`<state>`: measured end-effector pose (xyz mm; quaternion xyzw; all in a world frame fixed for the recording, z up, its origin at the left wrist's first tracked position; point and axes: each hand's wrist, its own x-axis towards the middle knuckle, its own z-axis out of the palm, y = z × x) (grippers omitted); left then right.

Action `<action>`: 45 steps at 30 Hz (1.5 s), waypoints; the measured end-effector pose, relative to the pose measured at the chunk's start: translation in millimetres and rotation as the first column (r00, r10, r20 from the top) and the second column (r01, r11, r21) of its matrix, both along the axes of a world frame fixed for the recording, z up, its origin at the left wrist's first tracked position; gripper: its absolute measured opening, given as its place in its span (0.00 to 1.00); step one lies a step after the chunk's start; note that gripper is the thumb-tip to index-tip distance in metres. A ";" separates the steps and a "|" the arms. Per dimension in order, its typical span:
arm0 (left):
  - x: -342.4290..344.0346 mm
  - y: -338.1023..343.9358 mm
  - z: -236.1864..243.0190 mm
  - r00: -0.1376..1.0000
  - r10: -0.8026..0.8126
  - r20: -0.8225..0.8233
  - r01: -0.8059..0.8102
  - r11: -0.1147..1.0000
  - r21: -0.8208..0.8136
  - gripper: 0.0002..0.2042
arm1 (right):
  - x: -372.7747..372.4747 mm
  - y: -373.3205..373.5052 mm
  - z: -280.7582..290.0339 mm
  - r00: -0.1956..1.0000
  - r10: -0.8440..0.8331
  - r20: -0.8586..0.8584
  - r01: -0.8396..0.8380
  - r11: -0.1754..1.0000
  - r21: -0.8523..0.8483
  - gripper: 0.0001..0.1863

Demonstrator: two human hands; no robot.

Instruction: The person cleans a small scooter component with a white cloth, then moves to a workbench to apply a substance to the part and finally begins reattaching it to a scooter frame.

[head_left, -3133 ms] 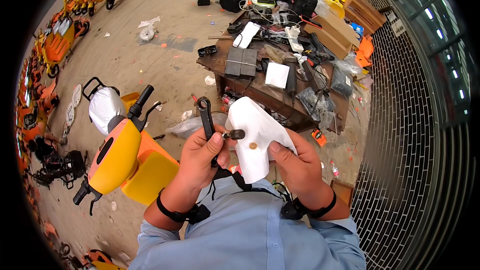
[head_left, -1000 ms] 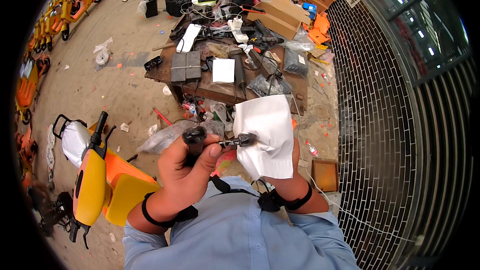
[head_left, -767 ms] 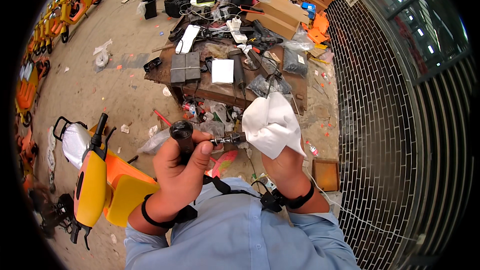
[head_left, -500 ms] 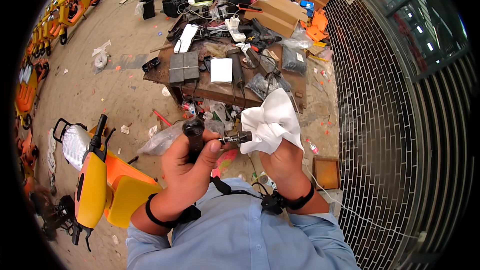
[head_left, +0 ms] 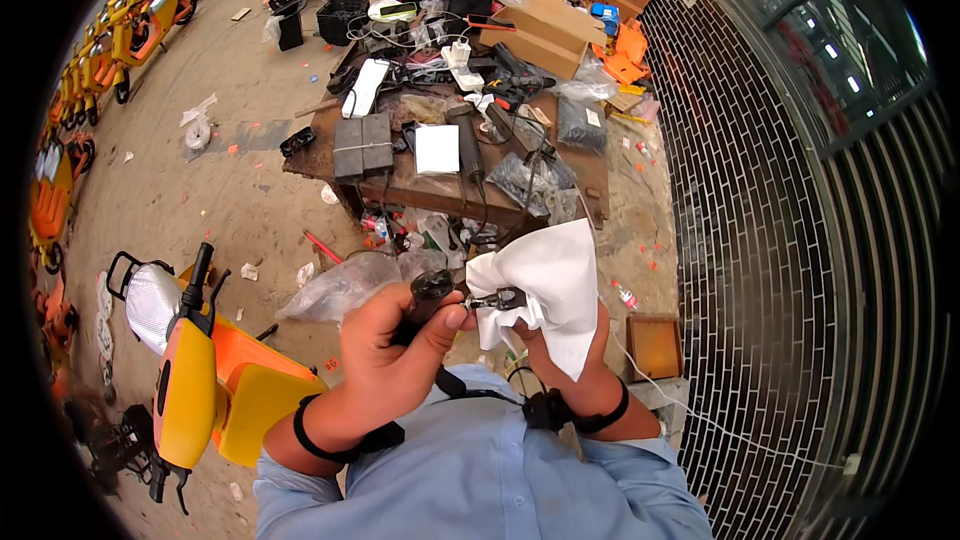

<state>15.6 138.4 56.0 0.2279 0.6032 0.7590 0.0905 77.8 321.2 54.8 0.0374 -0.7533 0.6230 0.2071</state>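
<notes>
My left hand (head_left: 400, 350) is closed on a black bar-like tool (head_left: 430, 290), whose end points up toward me. A short metal shaft with a dark cylindrical end (head_left: 505, 298) sticks out to the right from its grip. My right hand (head_left: 570, 360) holds a crumpled white paper sheet (head_left: 555, 270) against that dark end, and the sheet hides most of its fingers. Both hands are in front of my blue shirt, short of the cluttered table.
A cluttered wooden table (head_left: 320, 153) carries tools, cables, bags and cardboard boxes (head_left: 540, 35). A yellow scooter (head_left: 190, 380) stands at my left, with rows of scooters (head_left: 120, 50) behind. A grille shutter (head_left: 750, 270) lines the right side. Plastic bags (head_left: 325, 290) litter the floor.
The white sheet, spread out three seconds ago, has crumpled and now covers more of my right hand around the shaft's end. Both hands have moved slightly lower in view over the last half second.
</notes>
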 end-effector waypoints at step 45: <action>-20.9 15.8 -26.2 0.972 -0.006 -0.235 -0.031 0.988 -0.154 0.06 | 14.6 31.4 2.1 0.974 -0.074 0.215 0.079 0.997 -0.017 0.17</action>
